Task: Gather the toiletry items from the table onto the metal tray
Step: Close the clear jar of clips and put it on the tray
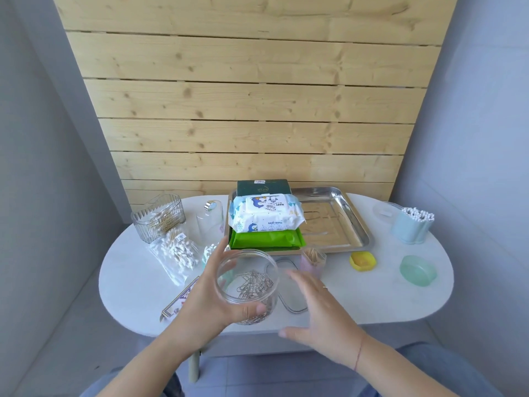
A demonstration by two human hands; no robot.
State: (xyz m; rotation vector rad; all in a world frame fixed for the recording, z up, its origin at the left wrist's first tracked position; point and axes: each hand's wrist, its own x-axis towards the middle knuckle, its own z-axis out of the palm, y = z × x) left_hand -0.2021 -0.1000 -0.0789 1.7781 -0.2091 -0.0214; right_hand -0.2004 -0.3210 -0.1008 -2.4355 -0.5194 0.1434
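My left hand (210,293) grips a clear round jar (246,285) holding metal clips, raised above the near edge of the white table (372,293). My right hand (317,313) hovers open just right of the jar, fingers spread, touching nothing. The metal tray (343,224) lies at the back centre. On its left half a baby wipes pack (266,214) rests on a green pack (267,239), with a dark green box (262,187) behind. The tray's right half is bare.
Left: a ribbed clear holder (157,217), a clear cup (209,222), bagged cotton swabs (177,253), a flat printed box (179,305). Centre: a pink toothpick holder (313,259), a clear lid (289,285). Right: a yellow case (362,260), green dish (418,270), blue swab holder (412,224).
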